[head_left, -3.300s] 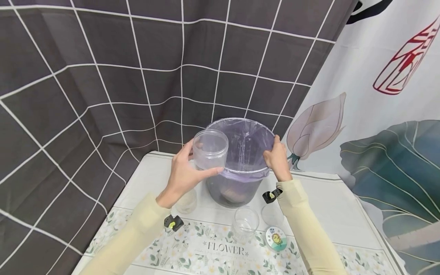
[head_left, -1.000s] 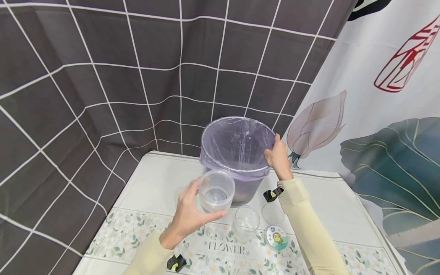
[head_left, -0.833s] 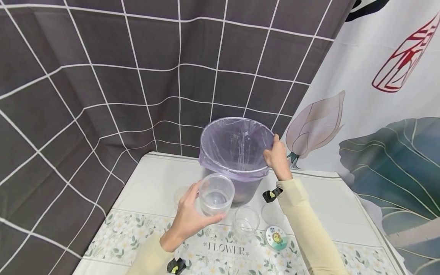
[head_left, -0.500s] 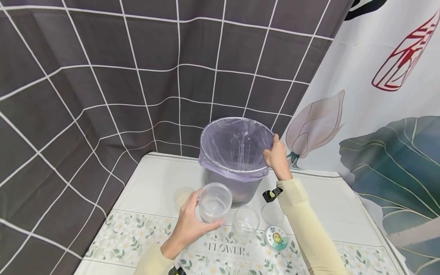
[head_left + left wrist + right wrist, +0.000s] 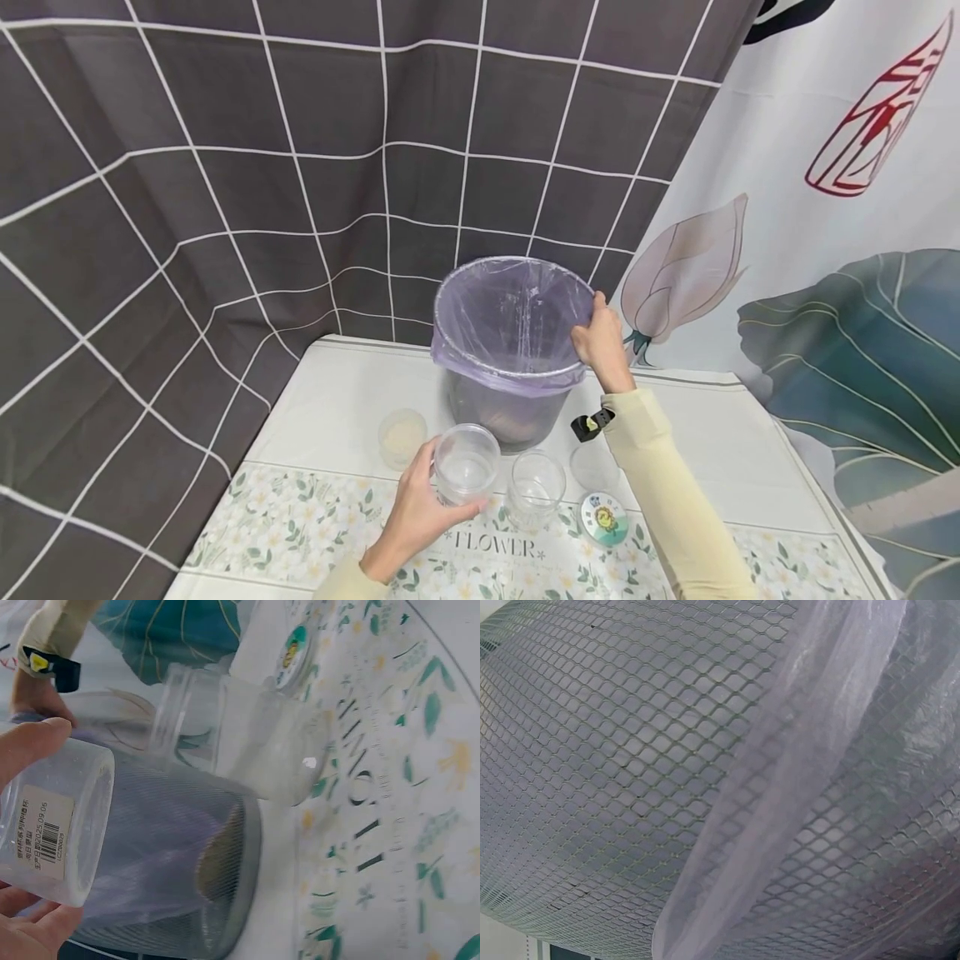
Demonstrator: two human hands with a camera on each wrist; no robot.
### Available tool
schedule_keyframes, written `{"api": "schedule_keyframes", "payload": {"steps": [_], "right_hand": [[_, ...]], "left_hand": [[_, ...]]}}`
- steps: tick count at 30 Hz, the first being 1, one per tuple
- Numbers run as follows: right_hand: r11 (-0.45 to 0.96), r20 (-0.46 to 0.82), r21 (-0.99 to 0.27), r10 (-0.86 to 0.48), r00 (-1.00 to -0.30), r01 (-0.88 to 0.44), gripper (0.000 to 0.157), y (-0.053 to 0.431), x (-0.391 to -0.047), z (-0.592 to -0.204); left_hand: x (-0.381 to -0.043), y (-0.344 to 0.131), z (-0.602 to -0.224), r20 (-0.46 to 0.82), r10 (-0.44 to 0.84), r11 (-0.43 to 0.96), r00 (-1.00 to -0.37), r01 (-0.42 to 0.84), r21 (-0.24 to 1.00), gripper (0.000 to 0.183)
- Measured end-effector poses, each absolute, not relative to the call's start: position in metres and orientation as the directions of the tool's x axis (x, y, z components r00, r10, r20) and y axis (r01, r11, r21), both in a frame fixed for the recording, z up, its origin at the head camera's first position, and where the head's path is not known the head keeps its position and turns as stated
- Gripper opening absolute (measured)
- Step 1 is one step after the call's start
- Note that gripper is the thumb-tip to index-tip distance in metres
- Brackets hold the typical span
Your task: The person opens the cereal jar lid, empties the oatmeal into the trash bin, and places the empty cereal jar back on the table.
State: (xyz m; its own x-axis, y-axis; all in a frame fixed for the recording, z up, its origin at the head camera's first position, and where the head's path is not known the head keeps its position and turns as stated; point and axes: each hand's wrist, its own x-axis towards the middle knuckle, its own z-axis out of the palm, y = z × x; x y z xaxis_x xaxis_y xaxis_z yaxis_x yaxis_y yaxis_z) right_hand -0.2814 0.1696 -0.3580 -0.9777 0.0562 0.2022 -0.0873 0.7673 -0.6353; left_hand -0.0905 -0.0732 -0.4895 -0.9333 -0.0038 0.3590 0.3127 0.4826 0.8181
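My left hand (image 5: 423, 517) grips a clear plastic cup (image 5: 467, 463) by its side, thumb in front, before the bin; whether its base touches the table I cannot tell. A printed label (image 5: 46, 832) shows on this cup in the left wrist view. With its fingers over the rim, my right hand (image 5: 602, 343) holds a mesh trash can (image 5: 517, 412) tilted towards me. A purple plastic bag (image 5: 517, 312) lines the can, its edge folded outside; mesh and folded bag fill the right wrist view.
Another clear cup (image 5: 537, 485) stands just right of the held one. Beyond it lie a clear disc (image 5: 595, 465) and a round lid with a sunflower print (image 5: 603, 518). Left of the can is a cup with pale contents (image 5: 402, 437). A gridded dark curtain (image 5: 315, 192) hangs behind.
My left hand has brought the cup from above the can's rim down and towards me, uncovering the cup with pale contents. The right hand still holds the can's rim.
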Motion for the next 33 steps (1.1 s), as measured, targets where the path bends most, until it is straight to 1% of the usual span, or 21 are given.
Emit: {"api": "schedule_keyframes", "payload": {"steps": [8, 17, 25, 33], "right_hand": [[0.762, 0.191, -0.643, 0.061, -0.98, -0.078, 0.076, 0.169, -0.281, -0.358], [0.762, 0.213, -0.641, 0.062, -0.975, -0.092, 0.075, 0.169, -0.28, -0.359], [0.756, 0.209, -0.648, 0.056, -0.976, -0.095, 0.076, 0.17, -0.28, -0.359], [0.755, 0.213, -0.649, 0.061, -0.975, -0.094, 0.076, 0.17, -0.281, -0.36]], "left_hand": [[-0.089, -0.072, -0.505, 0.284, -0.015, 0.482, -0.959, 0.242, 0.842, 0.093], [-0.088, -0.069, -0.52, 0.183, 0.0, 0.489, -0.983, 0.16, 0.857, 0.093], [-0.091, -0.063, -0.536, 0.208, -0.034, 0.496, -0.978, 0.165, 0.852, 0.09], [-0.092, -0.06, -0.551, 0.126, -0.034, 0.508, -0.992, 0.091, 0.857, 0.091]]}}
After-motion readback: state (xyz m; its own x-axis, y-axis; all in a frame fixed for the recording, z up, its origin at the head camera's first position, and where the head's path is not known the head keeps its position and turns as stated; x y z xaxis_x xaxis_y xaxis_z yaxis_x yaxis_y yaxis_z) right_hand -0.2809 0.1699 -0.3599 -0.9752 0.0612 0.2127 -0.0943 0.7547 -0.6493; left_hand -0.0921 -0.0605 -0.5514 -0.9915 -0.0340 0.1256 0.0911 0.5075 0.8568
